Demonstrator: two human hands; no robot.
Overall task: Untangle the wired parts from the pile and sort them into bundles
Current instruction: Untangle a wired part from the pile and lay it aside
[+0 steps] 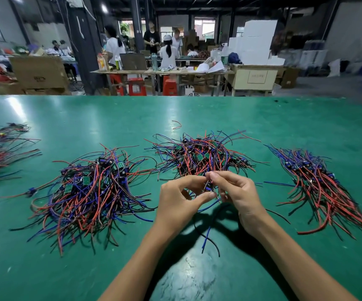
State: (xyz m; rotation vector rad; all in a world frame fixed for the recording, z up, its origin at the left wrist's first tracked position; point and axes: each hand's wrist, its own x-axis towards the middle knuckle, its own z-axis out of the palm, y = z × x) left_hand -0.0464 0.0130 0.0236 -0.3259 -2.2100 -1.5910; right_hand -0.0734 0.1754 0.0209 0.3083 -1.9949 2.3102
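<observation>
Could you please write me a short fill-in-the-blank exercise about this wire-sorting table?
1. Both hands, left hand and right hand, pinch one small wired part just in front of the ____ pile.
2. The table top is ____ in colour.
3. A single loose piece of wire lies ____ the middle pile.

Missing words: middle; green; behind

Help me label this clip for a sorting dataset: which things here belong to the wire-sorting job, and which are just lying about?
Part of the job:
- left hand and right hand, pinching one wired part
- tangled middle pile
- left pile
- right bundle, wires roughly aligned
- far-left bundles

Just lying about:
- stray red wire on the green table
- cardboard box
- red stools
</observation>
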